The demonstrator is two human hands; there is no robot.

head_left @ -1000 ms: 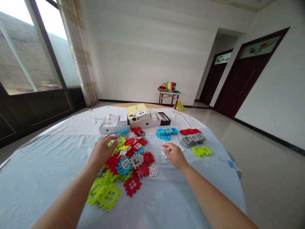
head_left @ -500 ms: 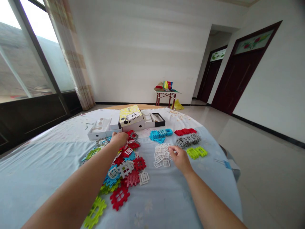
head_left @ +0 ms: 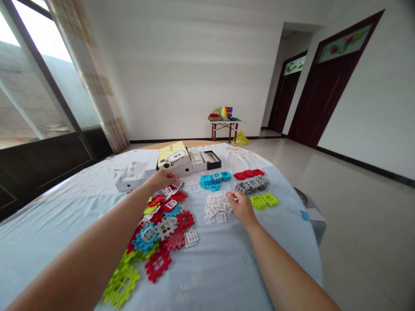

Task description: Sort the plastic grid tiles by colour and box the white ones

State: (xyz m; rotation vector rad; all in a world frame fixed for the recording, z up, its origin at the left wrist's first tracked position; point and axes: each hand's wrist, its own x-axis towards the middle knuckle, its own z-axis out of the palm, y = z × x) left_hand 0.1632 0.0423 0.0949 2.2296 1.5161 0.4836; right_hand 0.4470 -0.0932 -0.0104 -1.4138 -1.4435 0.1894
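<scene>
My left hand (head_left: pixel 164 178) is at the far end of a mixed pile of interlocking plastic building panels, its fingers curled together. What they hold, if anything, is hidden; a white window piece (head_left: pixel 178 184) lies right by the fingertips. In this pile are a red panel (head_left: pixel 158 264), a lime panel (head_left: pixel 121 285) and a blue panel (head_left: pixel 140 242). My right hand (head_left: pixel 241 207) has thumb and forefinger closed at the right edge of a heap of white window pieces (head_left: pixel 215 205). Whether a piece is between those fingers I cannot make out.
Sorted groups lie on the right: blue panels (head_left: pixel 214 179), red panels (head_left: pixel 249 173), grey panels (head_left: pixel 253 185) and lime panels (head_left: pixel 264 201). Behind stand a yellow-and-white box (head_left: pixel 173 155), a white tray (head_left: pixel 129 183) and a black-rimmed box (head_left: pixel 214 163). A cloth (head_left: pixel 223 263) covers the round table.
My left hand has shifted slightly up and to the right along the far end of the pile. The right hand stays beside the white heap. The view has turned a little.
</scene>
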